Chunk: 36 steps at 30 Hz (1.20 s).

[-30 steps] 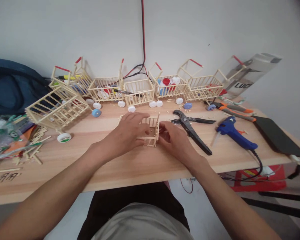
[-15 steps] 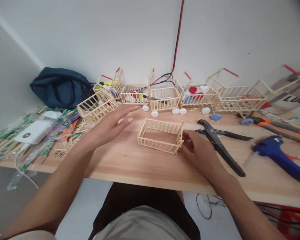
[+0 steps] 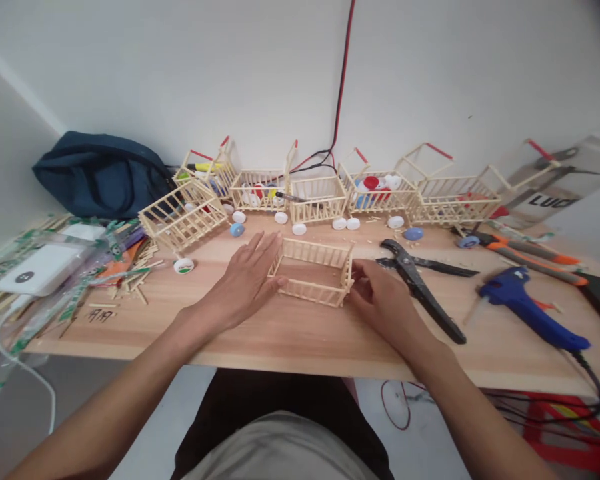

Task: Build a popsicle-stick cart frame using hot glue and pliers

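A small rectangular basket frame (image 3: pixel 314 292) made of thin wooden sticks rests on the table before me. My left hand (image 3: pixel 250 280) lies along its left end, fingers stretched out and thumb touching the near left corner. At the opposite end, my right hand (image 3: pixel 380 290) has its fingers curled against the near right corner, holding it; some fingertips are hidden. Just right of that hand lie black-handled pliers (image 3: pixel 425 293). Behind the frame stands a row of stick-built carts, among them a middle cart (image 3: pixel 317 200) with white wheels and a pen in it.
Farther right are a blue glue gun (image 3: pixel 530 307) and orange-grey pliers (image 3: pixel 535 257). On the left lie a white device (image 3: pixel 43 267) with a cable, packaged sticks and loose stick pieces (image 3: pixel 140 267). A dark blue pouch (image 3: pixel 105 177) sits by the wall. A tilted cart (image 3: pixel 185 217) stands nearby.
My left hand has come down and to the right, from above the table to the frame's left end. My right hand stays at the right end. The view has shifted slightly.
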Each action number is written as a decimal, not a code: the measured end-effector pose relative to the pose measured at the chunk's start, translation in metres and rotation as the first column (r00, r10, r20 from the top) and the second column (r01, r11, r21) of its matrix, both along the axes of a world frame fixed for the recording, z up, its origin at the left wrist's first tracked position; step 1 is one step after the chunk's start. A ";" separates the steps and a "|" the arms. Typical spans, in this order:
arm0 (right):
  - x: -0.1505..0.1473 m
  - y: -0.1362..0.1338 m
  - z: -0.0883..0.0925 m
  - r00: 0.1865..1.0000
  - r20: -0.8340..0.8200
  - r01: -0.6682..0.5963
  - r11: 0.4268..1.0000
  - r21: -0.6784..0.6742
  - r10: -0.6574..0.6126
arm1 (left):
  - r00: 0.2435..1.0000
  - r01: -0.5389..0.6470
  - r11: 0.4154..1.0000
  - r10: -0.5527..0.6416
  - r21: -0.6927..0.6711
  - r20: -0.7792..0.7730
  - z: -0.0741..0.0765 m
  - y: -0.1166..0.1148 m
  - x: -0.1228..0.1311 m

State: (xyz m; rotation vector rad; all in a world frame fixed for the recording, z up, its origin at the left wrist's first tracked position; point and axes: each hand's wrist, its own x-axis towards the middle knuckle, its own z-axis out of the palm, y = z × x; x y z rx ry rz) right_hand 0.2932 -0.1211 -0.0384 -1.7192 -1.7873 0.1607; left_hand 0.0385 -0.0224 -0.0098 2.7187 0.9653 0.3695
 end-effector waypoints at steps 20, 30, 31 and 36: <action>-0.001 -0.001 0.004 0.984 -0.174 -0.040 0.999 -0.030 0.034 | 0.962 0.273 0.954 -0.270 0.124 -0.043 0.044 -0.007 0.042; -0.001 -0.002 0.007 0.987 -0.152 -0.063 0.997 -0.039 0.056 | 0.911 0.386 0.921 -0.370 0.059 -0.181 0.045 0.007 0.065; -0.001 -0.002 0.006 0.987 -0.148 -0.061 0.997 -0.039 0.054 | 0.912 0.385 0.921 -0.372 0.052 -0.172 0.043 0.007 0.064; -0.001 -0.001 0.005 0.990 -0.132 -0.053 0.998 -0.044 0.046 | 0.918 0.384 0.922 -0.377 0.041 -0.126 0.040 0.006 0.064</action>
